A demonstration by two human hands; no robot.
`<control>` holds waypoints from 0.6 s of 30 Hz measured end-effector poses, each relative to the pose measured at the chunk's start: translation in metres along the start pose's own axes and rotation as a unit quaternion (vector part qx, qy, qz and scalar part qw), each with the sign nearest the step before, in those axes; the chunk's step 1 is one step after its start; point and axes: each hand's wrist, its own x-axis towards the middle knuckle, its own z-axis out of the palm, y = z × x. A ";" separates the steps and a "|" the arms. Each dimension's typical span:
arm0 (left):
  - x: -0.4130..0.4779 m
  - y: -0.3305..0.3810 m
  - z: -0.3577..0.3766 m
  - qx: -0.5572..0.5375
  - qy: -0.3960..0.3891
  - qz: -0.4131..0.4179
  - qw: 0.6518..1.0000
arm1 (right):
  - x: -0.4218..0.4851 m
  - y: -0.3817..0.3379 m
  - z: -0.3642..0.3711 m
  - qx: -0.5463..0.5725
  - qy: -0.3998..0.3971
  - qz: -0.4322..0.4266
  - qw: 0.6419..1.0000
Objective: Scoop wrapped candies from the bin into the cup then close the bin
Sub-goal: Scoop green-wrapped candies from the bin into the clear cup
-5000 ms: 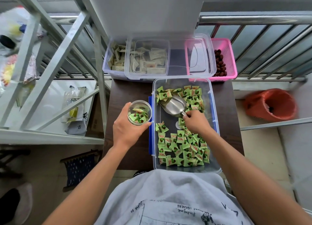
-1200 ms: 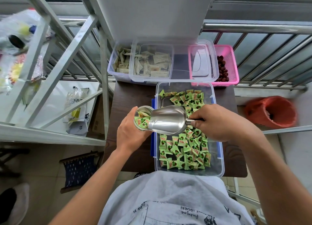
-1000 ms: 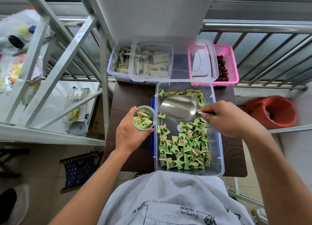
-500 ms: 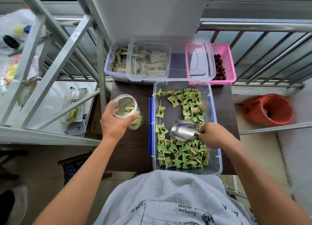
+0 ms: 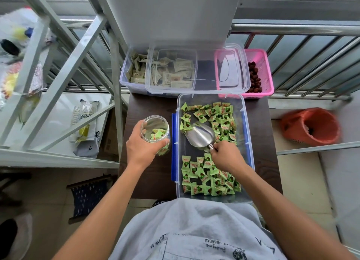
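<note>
Metal scoop gripped by right hand in bin, left hand clasping cup; next: dig far candies w/ scoop.

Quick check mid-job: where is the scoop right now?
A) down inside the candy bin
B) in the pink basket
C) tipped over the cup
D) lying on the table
A: the right hand grips the scoop by its handle, down inside the bin, while the left hand holds the cup beside the bin.
</note>
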 end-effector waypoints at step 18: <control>0.001 0.002 0.006 0.029 -0.004 0.003 1.000 | 0.034 -0.008 0.027 -0.002 0.130 -0.061 0.990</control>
